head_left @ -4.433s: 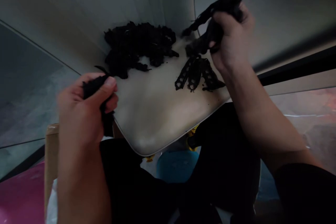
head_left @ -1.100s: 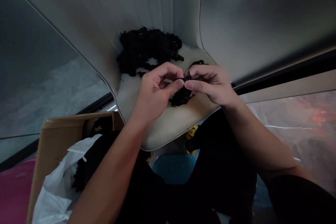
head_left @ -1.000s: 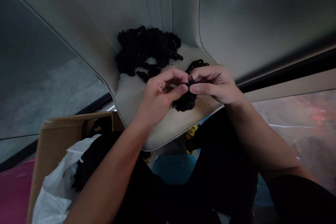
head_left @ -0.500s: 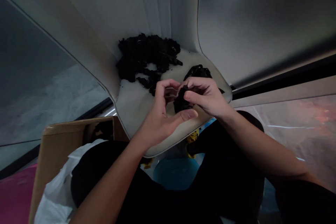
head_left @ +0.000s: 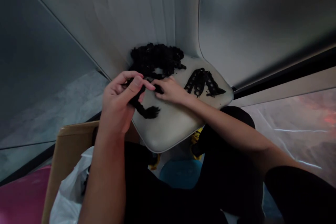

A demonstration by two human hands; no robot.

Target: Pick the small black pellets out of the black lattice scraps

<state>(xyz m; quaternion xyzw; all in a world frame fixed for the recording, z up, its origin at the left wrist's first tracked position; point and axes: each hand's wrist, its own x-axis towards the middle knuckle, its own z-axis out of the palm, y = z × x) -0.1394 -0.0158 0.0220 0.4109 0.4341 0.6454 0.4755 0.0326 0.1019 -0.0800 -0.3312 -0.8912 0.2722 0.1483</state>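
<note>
My left hand (head_left: 119, 98) is closed around a dark, frayed black strip (head_left: 147, 111), whose loose end hangs out below the fingers over the pale seat. Beside it, my right hand (head_left: 169, 90) reaches across the seat, its fingers bent over a small black piece (head_left: 158, 89) at the near edge of a heap. That heap of tangled black pieces (head_left: 157, 57) lies against the backrest. To the right of my right hand rest several black strips with a row of holes (head_left: 202, 82), spread in a fan. What the pieces are made of I cannot tell.
The pale padded chair (head_left: 168, 129) stands before my knees. At the left are an open cardboard box (head_left: 69, 147), a white plastic bag (head_left: 68, 196) and a pink surface (head_left: 23, 196). A blue round thing (head_left: 181, 174) is below, between my legs. Grey panels rise on both sides.
My hands have moved left and apart from working together on one black piece. A strip now hangs from my left hand, my right hand is at the heap, and the fanned strips are uncovered.
</note>
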